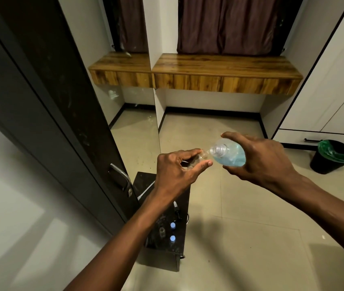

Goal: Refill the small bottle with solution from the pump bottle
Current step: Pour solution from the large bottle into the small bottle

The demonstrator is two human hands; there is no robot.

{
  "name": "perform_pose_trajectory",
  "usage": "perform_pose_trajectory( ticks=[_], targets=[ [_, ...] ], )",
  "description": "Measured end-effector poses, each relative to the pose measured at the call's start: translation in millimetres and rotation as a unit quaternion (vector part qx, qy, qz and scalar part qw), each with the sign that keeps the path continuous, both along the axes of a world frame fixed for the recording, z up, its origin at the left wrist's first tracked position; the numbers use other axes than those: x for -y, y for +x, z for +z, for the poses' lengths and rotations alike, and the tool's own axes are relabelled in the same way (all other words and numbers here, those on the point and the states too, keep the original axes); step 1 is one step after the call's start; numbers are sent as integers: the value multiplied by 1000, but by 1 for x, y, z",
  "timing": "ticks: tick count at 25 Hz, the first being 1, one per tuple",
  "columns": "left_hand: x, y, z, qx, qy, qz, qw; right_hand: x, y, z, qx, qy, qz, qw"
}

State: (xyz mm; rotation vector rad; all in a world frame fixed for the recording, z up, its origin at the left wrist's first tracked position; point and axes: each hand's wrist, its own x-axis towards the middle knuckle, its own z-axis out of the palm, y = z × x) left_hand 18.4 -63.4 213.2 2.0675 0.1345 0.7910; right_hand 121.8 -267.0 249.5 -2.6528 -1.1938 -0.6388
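The small bottle (pixel 203 154), clear and mostly hidden, is held in the air in front of the person, above the floor and well above the counter. The left hand (pixel 175 171) grips it, thumb and fingers curled round its body, so that only its open mouth shows past the fingertips. The mouth points right, toward the pump bottle (pixel 229 153).

The pump bottle is clear and about half full of blue liquid. It is tipped on its side with its open threaded neck aimed at the small bottle's mouth; the two openings are just beside each other, perhaps touching. Whether liquid is passing between them cannot be told. The right hand (pixel 265 158) grips the pump bottle from above and behind, with fingers wrapped over its body and the thumb below.

Under the left forearm stands a dark counter (pixel 167 248). On it are two little blue-topped bottles (pixel 173 225), one behind the other, a clear item (pixel 162 229) just beside them and a cable (pixel 176 206) farther back.

A dark door (pixel 62 101) with a metal handle (pixel 120 177) rises on the left, next to a mirror (pixel 133 122). A wooden shelf (pixel 225 68) runs along the far wall under a brown curtain (pixel 230 24). A black bin (pixel 332 160) with a green liner sits on the tiled floor (pixel 240 238) at the right, by white cupboard doors (pixel 335 80).
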Motion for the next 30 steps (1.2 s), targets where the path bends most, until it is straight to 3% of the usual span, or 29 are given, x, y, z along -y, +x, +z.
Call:
perform_pose_trajectory(
  ticks=[5,30],
  targets=[
    [-3,-2,-2,-7,10,2,1000,-3,2,0,33,-48,-11,998],
    [5,-7,-12,-27,39,4,999,-2,-2,10,76,-108,-6,991]
  ],
)
